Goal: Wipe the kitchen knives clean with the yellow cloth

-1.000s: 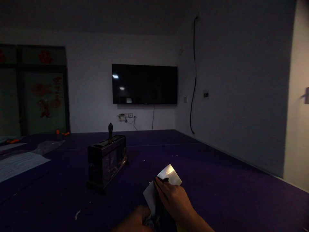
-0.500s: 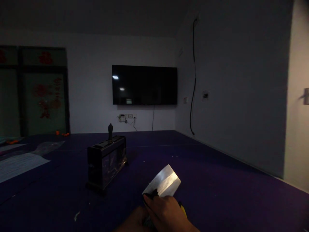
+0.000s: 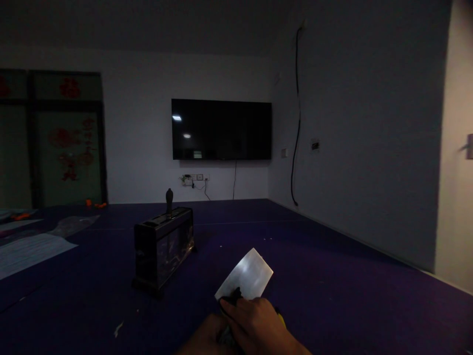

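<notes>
A cleaver (image 3: 249, 273) with a broad, shiny blade points up and away from me at the lower middle of the view. My right hand (image 3: 256, 320) lies across the blade's lower part, its fingers closed on a dark piece that looks like black cloth (image 3: 235, 295) pressed against the metal. Lower and to the left, my left hand (image 3: 209, 335) is closed around the cleaver's handle end, which the hands largely hide. Behind my right hand a bit of something yellow (image 3: 281, 318) shows. A black knife block (image 3: 162, 251) with one dark handle (image 3: 169, 202) sticking up stands to the left.
A purple-covered table (image 3: 351, 296) stretches ahead. White sheets (image 3: 37, 251) and clear plastic (image 3: 76, 225) lie at the left, with small orange objects (image 3: 88, 202) farther back. A white scrap (image 3: 118, 329) lies near the front. A television (image 3: 221, 129) hangs on the wall.
The blade has turned and shifted slightly left, so its face now looks evenly bright and the earlier band of fine lines no longer shows. Both hands keep nearly the same place.
</notes>
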`<action>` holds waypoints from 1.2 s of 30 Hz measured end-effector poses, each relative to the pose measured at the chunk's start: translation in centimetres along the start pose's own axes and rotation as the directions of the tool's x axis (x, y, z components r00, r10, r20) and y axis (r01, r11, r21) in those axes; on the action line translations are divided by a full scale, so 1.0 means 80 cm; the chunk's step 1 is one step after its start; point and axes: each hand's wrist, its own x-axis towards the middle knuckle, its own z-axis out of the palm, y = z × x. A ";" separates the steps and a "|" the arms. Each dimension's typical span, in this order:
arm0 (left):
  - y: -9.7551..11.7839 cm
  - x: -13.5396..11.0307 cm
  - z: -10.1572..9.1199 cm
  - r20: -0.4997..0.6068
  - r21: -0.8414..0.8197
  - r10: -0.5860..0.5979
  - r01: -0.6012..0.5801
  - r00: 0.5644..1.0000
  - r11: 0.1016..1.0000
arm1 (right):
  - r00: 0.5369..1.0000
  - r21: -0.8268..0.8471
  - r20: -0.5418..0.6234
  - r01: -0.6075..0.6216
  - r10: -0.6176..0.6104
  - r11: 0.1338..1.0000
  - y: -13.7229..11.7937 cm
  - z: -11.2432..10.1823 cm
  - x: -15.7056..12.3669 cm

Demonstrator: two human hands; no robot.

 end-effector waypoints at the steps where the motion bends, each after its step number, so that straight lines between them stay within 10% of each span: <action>1: -0.001 0.001 -0.001 0.004 0.004 -0.003 0.003 1.000 1.000 | 1.000 -0.004 -0.007 -0.006 0.006 1.000 0.000 0.001 0.000; 36: -0.018 0.002 -0.008 -0.106 0.087 -0.125 0.134 0.986 0.987 | 0.768 0.010 -0.092 -0.636 0.634 0.772 0.092 0.016 -0.018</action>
